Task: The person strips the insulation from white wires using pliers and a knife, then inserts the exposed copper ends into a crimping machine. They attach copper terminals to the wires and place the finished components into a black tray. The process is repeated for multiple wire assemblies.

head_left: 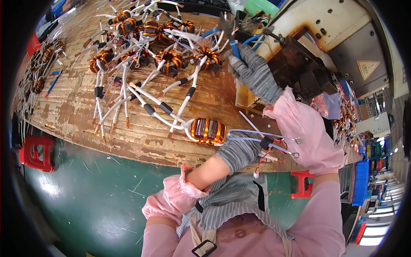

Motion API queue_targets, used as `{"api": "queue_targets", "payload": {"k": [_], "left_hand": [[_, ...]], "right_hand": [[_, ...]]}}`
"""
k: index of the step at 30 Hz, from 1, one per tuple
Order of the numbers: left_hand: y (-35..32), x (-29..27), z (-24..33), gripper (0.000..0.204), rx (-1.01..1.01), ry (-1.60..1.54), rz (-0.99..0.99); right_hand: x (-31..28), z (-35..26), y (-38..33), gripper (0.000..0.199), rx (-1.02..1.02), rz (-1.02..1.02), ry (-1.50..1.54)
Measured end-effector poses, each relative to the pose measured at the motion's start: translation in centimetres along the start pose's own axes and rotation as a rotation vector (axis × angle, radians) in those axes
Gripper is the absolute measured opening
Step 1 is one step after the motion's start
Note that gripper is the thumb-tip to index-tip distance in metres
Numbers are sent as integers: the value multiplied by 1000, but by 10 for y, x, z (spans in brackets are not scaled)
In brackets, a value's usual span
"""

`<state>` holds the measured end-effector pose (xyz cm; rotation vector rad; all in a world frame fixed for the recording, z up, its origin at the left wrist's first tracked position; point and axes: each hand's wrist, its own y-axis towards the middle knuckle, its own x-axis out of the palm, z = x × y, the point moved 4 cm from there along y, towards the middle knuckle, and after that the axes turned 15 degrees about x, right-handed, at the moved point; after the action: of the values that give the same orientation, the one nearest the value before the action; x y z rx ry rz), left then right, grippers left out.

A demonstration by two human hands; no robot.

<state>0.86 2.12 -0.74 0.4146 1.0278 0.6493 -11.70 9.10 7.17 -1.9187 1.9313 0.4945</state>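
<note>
Right grip [257, 75] clamping blue-handled pliers [234, 49], seemingly | left grip [243, 152] by coil leads [244, 138]: fingertips hidden, can't tell

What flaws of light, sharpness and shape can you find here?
Head view: the brown wooden table has a bowed front edge; head view: white glare marks the shiny green floor at left; head view: bright white rectangular panels look washed out, lower right; head view: the grey-gloved right hand looks slightly smeared, perhaps by motion.

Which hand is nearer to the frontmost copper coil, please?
Left: the left hand is close beside the coil's lower right; the right hand is farther away, up at the blue-handled tool.
</note>
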Motion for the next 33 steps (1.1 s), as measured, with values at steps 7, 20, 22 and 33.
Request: {"api": "queue_targets", "payload": {"k": [7,20,22,33], "left_hand": [[-7,7,-11,18,45,39,0],[16,-5,27,25,271,192,-276],[17,-3,33,24,276,210,-232],[26,13,36,23,66,12,-230]], "right_hand": [[-69,7,-110,25,81,154,-53],[-174,112,-314,30,294,429,-525],[-171,126,-316,36,365,485,-604],[-109,166,-276,54,219,1080,-487]]}}
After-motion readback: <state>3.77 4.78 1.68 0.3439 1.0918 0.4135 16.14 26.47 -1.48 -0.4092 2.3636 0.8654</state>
